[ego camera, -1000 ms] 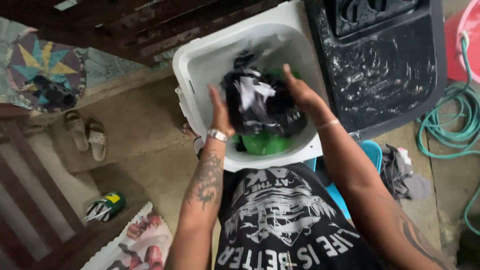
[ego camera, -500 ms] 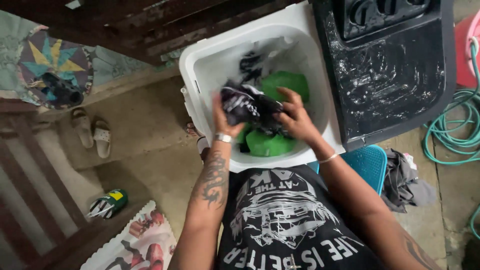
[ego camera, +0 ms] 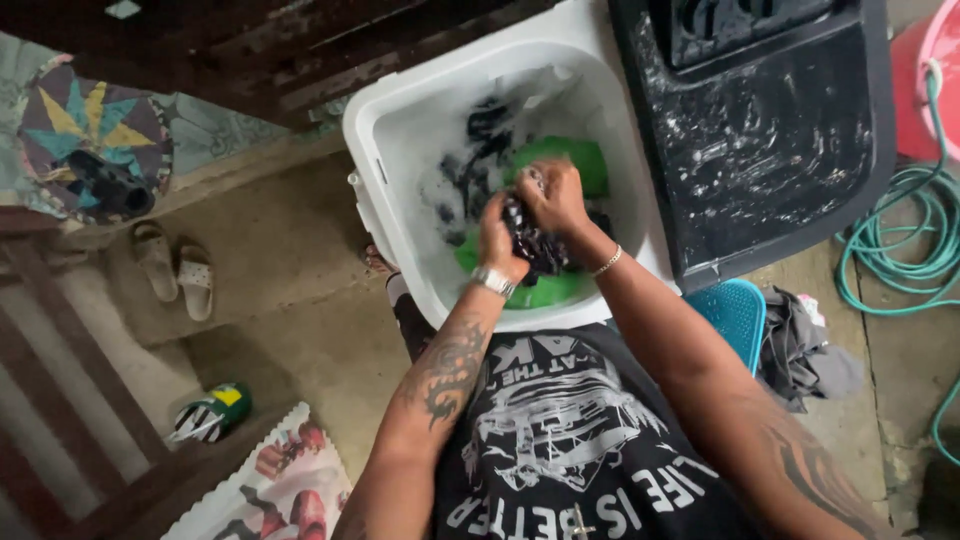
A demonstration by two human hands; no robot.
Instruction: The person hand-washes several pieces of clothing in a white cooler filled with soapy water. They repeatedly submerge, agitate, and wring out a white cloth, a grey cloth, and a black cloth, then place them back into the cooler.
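A white washing tub (ego camera: 395, 130) holds soapy water, dark clothes and a green garment (ego camera: 565, 160). Both my hands are down in the tub, bunched together on a wet black garment (ego camera: 540, 250). My left hand (ego camera: 497, 235), with a silver watch at the wrist, grips its left side. My right hand (ego camera: 553, 192), with a thin bracelet, squeezes the top of the same bundle. The lower part of the garment is hidden between my palms.
A black washer lid (ego camera: 770, 130) lies open to the right of the tub. A green hose (ego camera: 900, 240) coils at the far right beside a pink bucket (ego camera: 930, 80). A blue stool (ego camera: 735, 310), grey cloth (ego camera: 805, 350), sandals (ego camera: 175, 270) and a wooden bench (ego camera: 70, 400) surround me.
My hands lifted the black garment above the tub, then drew together and pressed it into a tight bundle low in the tub. The camera has moved closer.
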